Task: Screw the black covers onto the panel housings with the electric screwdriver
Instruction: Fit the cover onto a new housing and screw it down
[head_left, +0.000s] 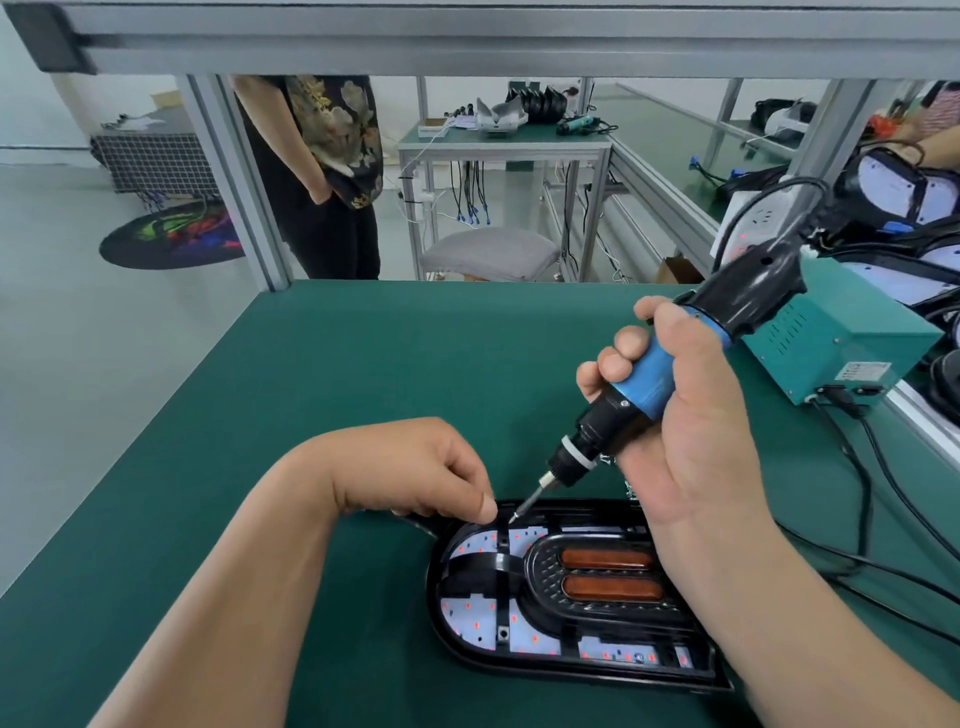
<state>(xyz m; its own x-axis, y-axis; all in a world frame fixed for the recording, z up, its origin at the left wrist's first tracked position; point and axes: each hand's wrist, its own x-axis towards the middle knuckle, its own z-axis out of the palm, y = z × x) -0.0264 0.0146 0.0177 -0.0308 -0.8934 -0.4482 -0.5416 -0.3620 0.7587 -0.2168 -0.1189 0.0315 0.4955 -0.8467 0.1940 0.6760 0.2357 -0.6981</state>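
Benchtop (311, 389), green-matted, bears the panel housing (524, 639) beneath aluminium framing (467, 57).

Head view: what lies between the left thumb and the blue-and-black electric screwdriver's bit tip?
The top end of the black plastic cover's narrow strap, in the head view.

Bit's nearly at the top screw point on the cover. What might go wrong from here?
1. The left hand has its thumb right beside the bit; a slip could jab it.
2. The right hand holds the electric screwdriver tilted, so the bit may skid off onto the lit board under the black cover.
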